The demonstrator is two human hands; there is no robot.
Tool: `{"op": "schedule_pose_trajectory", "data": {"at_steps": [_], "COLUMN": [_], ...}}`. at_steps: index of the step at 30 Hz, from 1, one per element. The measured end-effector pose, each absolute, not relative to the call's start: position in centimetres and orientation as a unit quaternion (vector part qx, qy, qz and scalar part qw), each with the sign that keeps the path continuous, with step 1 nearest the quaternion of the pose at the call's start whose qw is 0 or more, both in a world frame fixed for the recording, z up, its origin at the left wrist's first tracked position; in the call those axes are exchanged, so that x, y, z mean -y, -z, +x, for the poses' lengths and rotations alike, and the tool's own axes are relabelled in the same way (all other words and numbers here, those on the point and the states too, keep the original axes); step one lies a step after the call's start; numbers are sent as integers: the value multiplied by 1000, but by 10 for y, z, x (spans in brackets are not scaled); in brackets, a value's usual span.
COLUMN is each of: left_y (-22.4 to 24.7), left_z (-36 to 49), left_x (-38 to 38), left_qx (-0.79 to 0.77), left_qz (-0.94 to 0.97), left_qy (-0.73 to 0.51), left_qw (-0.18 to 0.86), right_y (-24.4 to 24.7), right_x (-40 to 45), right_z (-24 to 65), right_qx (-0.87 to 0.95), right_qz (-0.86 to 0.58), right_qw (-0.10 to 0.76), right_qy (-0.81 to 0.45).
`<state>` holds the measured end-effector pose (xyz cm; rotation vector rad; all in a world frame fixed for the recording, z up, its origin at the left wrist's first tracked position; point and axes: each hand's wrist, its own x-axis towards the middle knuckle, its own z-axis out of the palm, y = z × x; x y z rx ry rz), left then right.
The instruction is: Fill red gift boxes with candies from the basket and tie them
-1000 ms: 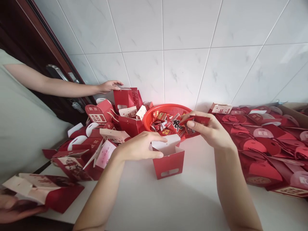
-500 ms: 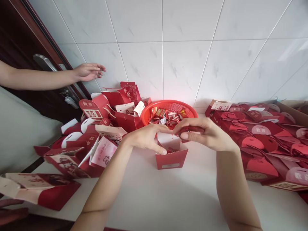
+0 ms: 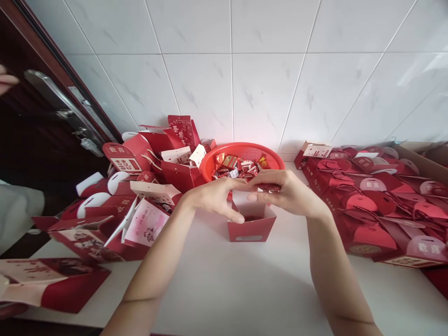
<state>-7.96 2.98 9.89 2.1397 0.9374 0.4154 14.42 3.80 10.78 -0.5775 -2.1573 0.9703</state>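
Note:
A small red gift box (image 3: pixel 252 231) stands upright on the white table, its top open and a clear window low on its front. My left hand (image 3: pixel 215 198) grips its left side, with the thumb at the front rim. Just above the opening, my right hand (image 3: pixel 280 193) is closed around red-wrapped candy (image 3: pixel 269 186), mostly hidden by the fingers. Something dark red shows inside the box, too shaded to make out. Behind both hands sits a red plastic basket (image 3: pixel 275 156) containing wrapped candies (image 3: pixel 245 165).
Several opened red boxes (image 3: pixel 122 212) crowd the left side. On the right stand rows of closed red boxes (image 3: pixel 371 200). A tiled wall (image 3: pixel 262 93) rises behind the white table (image 3: pixel 224 280). Another person's hand (image 3: pixel 7 80) shows at the left edge, by a door handle (image 3: pixel 58 100).
The other person's arm has drawn back toward the left edge. My right hand has come slightly lower and further over the box. My left hand keeps its grip.

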Motion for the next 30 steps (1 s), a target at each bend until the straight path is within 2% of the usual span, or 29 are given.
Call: {"op": "schedule_pose_trajectory", "data": {"at_steps": [4,7,9,14,18,23,30], "left_y": [-96,-94,-93,-91,-90,-90,-90], "left_z": [-83,-84,-85,-85,-84,-84,-84], "left_x": [-31,-32,-34,-35,-35,-37,-37], "left_qx": [-389,-396,-396,-367,-340,-353,-364], "left_qz": [831,831,831,838,835,840,838], "left_qy": [-152,-143,-145,-160,-187,-170,-171], "left_qw": [368,362,362,371,389,374,370], "right_y": [-109,-108,-108,-111,-113,-112,-111], "right_x": [-35,-35,-37,-38,-33,-28,-29], "right_z": [145,148,149,149,149,150,154], "right_qx": [737,665,644,745,847,903,893], "right_qz": [-267,-264,-259,-209,-203,-213,-250], "right_qw": [403,389,386,380,319,191,243], "right_qy": [-473,-581,-608,-507,-374,-320,-283]}}
